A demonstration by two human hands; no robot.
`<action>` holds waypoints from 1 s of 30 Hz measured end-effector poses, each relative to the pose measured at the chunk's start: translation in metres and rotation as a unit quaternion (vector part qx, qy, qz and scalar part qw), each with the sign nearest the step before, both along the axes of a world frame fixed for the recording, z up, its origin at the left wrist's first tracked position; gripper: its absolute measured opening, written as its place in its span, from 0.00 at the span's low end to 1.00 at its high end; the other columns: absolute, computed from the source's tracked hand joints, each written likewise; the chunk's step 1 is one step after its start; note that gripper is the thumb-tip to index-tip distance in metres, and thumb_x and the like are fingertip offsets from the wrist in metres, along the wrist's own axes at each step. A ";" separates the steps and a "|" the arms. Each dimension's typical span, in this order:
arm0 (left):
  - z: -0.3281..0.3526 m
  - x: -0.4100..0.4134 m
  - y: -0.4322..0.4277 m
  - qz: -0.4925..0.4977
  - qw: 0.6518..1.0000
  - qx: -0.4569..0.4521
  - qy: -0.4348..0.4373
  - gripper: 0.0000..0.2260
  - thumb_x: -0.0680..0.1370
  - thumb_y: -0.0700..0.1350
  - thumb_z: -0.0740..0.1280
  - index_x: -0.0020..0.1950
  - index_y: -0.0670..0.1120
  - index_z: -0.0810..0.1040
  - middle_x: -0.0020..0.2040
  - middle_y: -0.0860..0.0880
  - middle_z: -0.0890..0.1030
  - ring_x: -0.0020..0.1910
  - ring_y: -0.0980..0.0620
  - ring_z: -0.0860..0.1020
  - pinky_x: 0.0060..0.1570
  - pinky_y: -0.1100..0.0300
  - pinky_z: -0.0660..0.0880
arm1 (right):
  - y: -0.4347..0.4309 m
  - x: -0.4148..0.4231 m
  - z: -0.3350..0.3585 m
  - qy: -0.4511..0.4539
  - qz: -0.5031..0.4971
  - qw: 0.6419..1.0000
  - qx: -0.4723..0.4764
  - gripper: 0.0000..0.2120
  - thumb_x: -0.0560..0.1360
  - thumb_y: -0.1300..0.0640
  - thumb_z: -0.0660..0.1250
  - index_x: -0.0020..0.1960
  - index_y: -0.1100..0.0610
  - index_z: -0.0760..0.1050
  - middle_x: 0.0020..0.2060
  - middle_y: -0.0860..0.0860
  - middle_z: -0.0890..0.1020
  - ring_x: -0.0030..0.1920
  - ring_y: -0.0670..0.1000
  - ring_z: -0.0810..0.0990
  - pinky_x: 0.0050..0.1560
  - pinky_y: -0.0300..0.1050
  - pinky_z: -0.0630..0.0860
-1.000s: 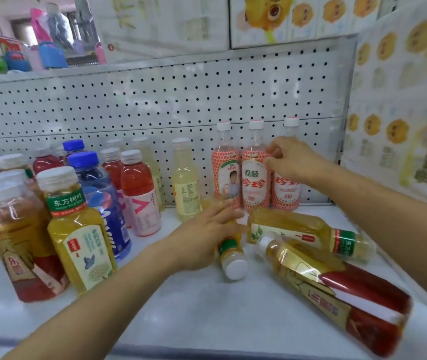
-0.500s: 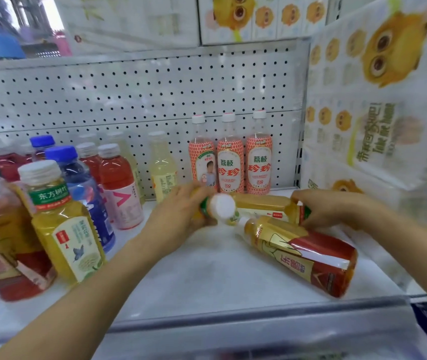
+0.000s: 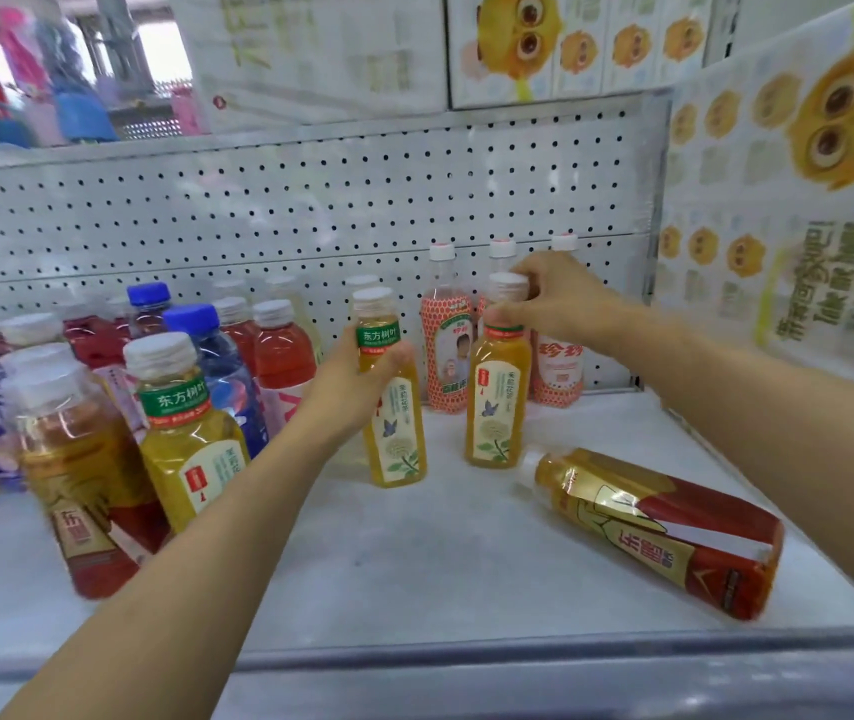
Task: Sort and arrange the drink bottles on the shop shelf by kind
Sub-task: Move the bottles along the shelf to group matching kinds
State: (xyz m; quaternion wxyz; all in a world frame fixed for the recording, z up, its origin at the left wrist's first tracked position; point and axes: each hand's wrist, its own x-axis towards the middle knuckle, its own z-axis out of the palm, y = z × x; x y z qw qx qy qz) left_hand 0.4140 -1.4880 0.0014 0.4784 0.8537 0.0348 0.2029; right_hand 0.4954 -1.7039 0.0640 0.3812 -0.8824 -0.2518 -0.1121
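Two yellow tea bottles with green neck bands stand upright mid-shelf. My left hand (image 3: 357,387) grips the left tea bottle (image 3: 396,433) around its upper body. My right hand (image 3: 555,298) holds the right tea bottle (image 3: 498,402) by its neck and white cap. A large iced-tea bottle with a red and gold label (image 3: 664,532) lies on its side at the right front. Three orange-patterned lychee bottles (image 3: 448,350) stand against the pegboard behind, partly hidden by my right hand.
On the left stand a third yellow tea bottle (image 3: 186,439), an upright iced-tea bottle (image 3: 79,475), red drinks (image 3: 282,366) and blue-capped bottles (image 3: 222,371). The white shelf (image 3: 414,563) ends in a raised front rail. Cartons with yellow cartoon faces (image 3: 788,210) wall the right side.
Both yellow tea bottles, lying flat before, now stand upright in my hands. My right hand came from the lychee bottles to the second tea bottle. The view shifted left.
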 end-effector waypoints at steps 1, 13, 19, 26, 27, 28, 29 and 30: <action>-0.001 0.001 0.000 -0.001 1.000 -0.007 -0.007 0.08 0.80 0.57 0.64 0.58 0.59 0.69 0.49 0.58 0.80 0.49 0.51 0.81 0.48 0.50 0.77 | 0.008 0.002 -0.002 0.002 0.010 1.000 0.006 0.12 0.70 0.49 0.76 0.47 0.52 0.76 0.42 0.49 0.82 0.43 0.47 0.81 0.39 0.42 0.74; -0.020 -0.016 0.000 -0.023 0.995 -0.078 0.057 0.22 0.77 0.55 0.69 0.68 0.57 0.65 0.67 0.50 0.76 0.65 0.45 0.77 0.65 0.37 0.72 | -0.056 -0.064 -0.023 0.201 -0.009 0.902 -0.382 0.46 0.66 0.27 0.67 0.77 0.50 0.60 0.70 0.49 0.71 0.61 0.52 0.76 0.61 0.49 0.77; -0.022 -0.020 -0.004 -0.036 0.996 -0.057 0.052 0.16 0.76 0.56 0.69 0.57 0.64 0.64 0.53 0.61 0.76 0.62 0.47 0.78 0.62 0.41 0.75 | -0.069 -0.091 -0.072 0.148 -0.049 0.889 -0.431 0.41 0.58 0.26 0.71 0.64 0.45 0.66 0.49 0.42 0.77 0.44 0.43 0.78 0.47 0.43 0.80; -0.030 -0.032 -0.010 -0.054 0.997 -0.042 0.043 0.35 0.67 0.66 0.67 0.71 0.62 0.61 0.53 0.65 0.76 0.50 0.60 0.79 0.48 0.55 0.79 | -0.063 -0.083 -0.074 0.121 -0.018 0.981 -0.153 0.33 0.59 0.32 0.75 0.58 0.40 0.66 0.45 0.41 0.79 0.40 0.41 0.81 0.32 0.32 0.73; -0.030 -0.035 -0.011 -0.056 0.997 -0.041 0.040 0.35 0.66 0.67 0.66 0.71 0.63 0.61 0.51 0.66 0.75 0.47 0.63 0.78 0.43 0.61 0.78 | -0.059 -0.080 -0.074 0.108 -0.014 0.990 -0.094 0.33 0.60 0.34 0.76 0.58 0.40 0.65 0.45 0.41 0.79 0.40 0.41 0.81 0.31 0.32 0.73; -0.030 -0.036 -0.012 -0.058 0.997 -0.041 0.040 0.35 0.65 0.67 0.66 0.70 0.64 0.61 0.51 0.67 0.75 0.45 0.65 0.77 0.39 0.65 0.77 | -0.056 -0.076 -0.074 0.092 -0.016 0.995 -0.043 0.33 0.61 0.36 0.78 0.58 0.40 0.64 0.46 0.41 0.78 0.41 0.41 0.80 0.31 0.32 0.72; -0.031 -0.038 -0.013 -0.059 0.996 -0.044 0.039 0.35 0.65 0.68 0.66 0.70 0.64 0.60 0.51 0.67 0.76 0.45 0.66 0.77 0.39 0.66 0.76 | -0.052 -0.072 -0.075 0.074 -0.022 0.997 -0.002 0.32 0.62 0.38 0.78 0.57 0.41 0.63 0.45 0.40 0.78 0.41 0.40 0.79 0.32 0.32 0.71; -0.031 -0.038 -0.014 -0.061 0.996 -0.052 0.039 0.36 0.64 0.68 0.67 0.70 0.64 0.60 0.52 0.67 0.76 0.46 0.65 0.77 0.40 0.65 0.76 | -0.050 -0.067 -0.077 0.059 -0.030 0.997 0.029 0.32 0.62 0.39 0.79 0.56 0.41 0.62 0.45 0.39 0.77 0.40 0.38 0.78 0.32 0.32 0.71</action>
